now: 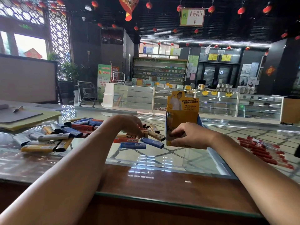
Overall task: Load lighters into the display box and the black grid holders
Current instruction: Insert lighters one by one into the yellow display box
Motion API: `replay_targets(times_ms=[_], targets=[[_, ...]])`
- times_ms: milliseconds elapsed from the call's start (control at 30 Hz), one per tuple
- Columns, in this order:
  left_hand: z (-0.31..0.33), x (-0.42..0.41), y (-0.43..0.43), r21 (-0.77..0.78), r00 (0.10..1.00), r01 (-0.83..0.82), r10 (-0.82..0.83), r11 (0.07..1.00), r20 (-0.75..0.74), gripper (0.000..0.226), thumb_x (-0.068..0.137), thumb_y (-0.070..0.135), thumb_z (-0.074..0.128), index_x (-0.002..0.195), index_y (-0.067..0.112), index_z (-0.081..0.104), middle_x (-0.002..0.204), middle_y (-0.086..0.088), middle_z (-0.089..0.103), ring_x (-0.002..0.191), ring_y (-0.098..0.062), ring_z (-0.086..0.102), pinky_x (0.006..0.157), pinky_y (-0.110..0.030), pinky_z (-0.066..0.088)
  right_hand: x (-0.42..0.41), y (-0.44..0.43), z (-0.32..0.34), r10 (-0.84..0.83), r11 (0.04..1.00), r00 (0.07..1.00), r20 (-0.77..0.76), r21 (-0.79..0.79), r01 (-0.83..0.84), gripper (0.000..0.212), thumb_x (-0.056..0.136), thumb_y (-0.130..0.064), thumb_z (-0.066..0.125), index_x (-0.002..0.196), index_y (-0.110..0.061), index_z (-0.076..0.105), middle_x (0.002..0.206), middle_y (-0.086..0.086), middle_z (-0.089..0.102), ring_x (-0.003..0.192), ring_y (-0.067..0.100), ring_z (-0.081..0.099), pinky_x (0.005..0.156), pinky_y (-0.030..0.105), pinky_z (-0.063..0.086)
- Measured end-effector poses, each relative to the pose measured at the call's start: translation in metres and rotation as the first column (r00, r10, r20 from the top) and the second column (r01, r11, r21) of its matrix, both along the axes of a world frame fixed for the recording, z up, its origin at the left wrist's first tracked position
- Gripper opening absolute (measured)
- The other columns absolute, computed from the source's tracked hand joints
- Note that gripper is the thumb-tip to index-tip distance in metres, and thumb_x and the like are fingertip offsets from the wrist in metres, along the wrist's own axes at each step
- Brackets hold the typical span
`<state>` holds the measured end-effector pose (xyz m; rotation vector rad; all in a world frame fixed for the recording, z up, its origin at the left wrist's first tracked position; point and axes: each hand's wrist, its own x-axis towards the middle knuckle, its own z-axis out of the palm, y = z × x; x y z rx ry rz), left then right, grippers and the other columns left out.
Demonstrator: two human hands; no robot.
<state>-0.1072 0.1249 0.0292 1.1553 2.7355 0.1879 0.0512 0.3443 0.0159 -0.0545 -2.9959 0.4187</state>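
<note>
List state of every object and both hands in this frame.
display box: upright, fill level not visible.
right hand: grips the box's front edge.
left hand: pinches a tan lighter.
loose lighters: lying flat, scattered.
red lighters: lying in a row, far right.

There is one box (181, 117) and two hands, the left hand (129, 125) and the right hand (190, 135). Two blue lighters (133, 145) lie just left of the box. The heaped lighters (55, 137) and the blurred red lighters (259, 151) overlap too much to count.
</note>
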Motion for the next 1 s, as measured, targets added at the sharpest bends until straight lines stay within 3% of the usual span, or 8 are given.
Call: replay_targets(times_ms=[167, 300, 533, 667, 767, 933, 1000], targets=[[0.000, 0.002, -0.002, 0.050, 1.000, -0.009, 0.009, 0.999, 0.003, 0.053, 0.091, 0.027, 0.074, 0.140, 0.021, 0.054, 0.130, -0.001, 0.055, 0.117, -0.022, 0.056, 0.105, -0.042, 0.049, 0.000, 0.000, -0.001, -0.002, 1.000, 1.000, 0.000, -0.004, 0.002, 0.054, 0.093, -0.046, 0.071, 0.141, -0.025, 0.061, 0.136, -0.008, 0.060, 0.108, 0.006, 0.056, 0.086, 0.021, 0.045], [-0.002, 0.002, 0.001, 0.057, 1.000, -0.001, 0.002, 0.998, -0.003, 0.048, 0.090, 0.024, 0.075, 0.134, 0.023, 0.056, 0.131, -0.002, 0.056, 0.116, -0.022, 0.057, 0.102, -0.042, 0.051, 0.001, -0.002, 0.000, -0.003, 1.000, 1.000, 0.002, 0.010, 0.003, 0.054, 0.094, -0.045, 0.071, 0.142, -0.024, 0.060, 0.138, -0.006, 0.059, 0.109, 0.007, 0.055, 0.087, 0.022, 0.045], [-0.004, 0.002, 0.007, -0.011, 1.000, -0.007, 0.007, 1.000, -0.022, 0.040, 0.093, 0.029, 0.072, 0.129, 0.016, 0.061, 0.120, -0.006, 0.063, 0.106, -0.024, 0.062, 0.089, -0.037, 0.052, 0.002, -0.002, 0.001, 0.007, 1.000, 1.000, -0.004, 0.003, -0.007, 0.054, 0.093, -0.046, 0.071, 0.141, -0.024, 0.062, 0.137, -0.007, 0.061, 0.108, 0.005, 0.057, 0.089, 0.021, 0.045], [-0.009, 0.001, 0.011, 0.037, 0.997, -0.006, 0.003, 0.999, 0.071, 0.023, 0.097, 0.022, 0.066, 0.116, 0.009, 0.065, 0.094, -0.004, 0.062, 0.080, -0.016, 0.055, 0.072, -0.028, 0.045, 0.002, -0.003, 0.002, 0.013, 1.000, 1.000, -0.006, 0.007, -0.013, 0.052, 0.094, -0.045, 0.071, 0.140, -0.023, 0.062, 0.135, -0.007, 0.061, 0.107, 0.006, 0.057, 0.086, 0.020, 0.045], [-0.011, 0.001, 0.010, 0.048, 0.998, -0.013, 0.011, 0.999, 0.054, 0.012, 0.100, 0.021, 0.062, 0.108, 0.013, 0.063, 0.086, -0.001, 0.060, 0.072, -0.012, 0.051, 0.066, -0.025, 0.041, 0.002, -0.003, 0.002, 0.010, 1.000, 1.000, -0.005, 0.007, -0.010, 0.052, 0.094, -0.045, 0.071, 0.141, -0.024, 0.062, 0.135, -0.007, 0.061, 0.105, 0.005, 0.056, 0.081, 0.017, 0.043], [-0.007, 0.011, 0.007, 0.075, 0.999, -0.022, 0.025, 0.997, -0.043, 0.030, 0.107, 0.022, 0.049, 0.120, -0.003, 0.059, 0.086, -0.010, 0.054, 0.064, -0.012, 0.041, 0.060, -0.023, 0.035, 0.002, -0.003, 0.002, 0.010, 1.000, 1.000, -0.003, 0.013, -0.010, 0.051, 0.095, -0.044, 0.070, 0.141, -0.024, 0.061, 0.136, -0.007, 0.061, 0.106, 0.005, 0.055, 0.080, 0.015, 0.042], [-0.007, 0.011, 0.010, 0.094, 0.992, 0.004, 0.008, 0.996, -0.124, 0.034, 0.108, 0.024, 0.047, 0.122, -0.005, 0.057, 0.080, -0.006, 0.049, 0.065, -0.013, 0.041, 0.058, -0.023, 0.034, 0.002, -0.003, 0.002, 0.003, 1.000, 1.000, -0.001, 0.006, -0.003, 0.053, 0.094, -0.044, 0.071, 0.142, -0.023, 0.060, 0.138, -0.006, 0.060, 0.108, 0.005, 0.055, 0.082, 0.017, 0.042]])
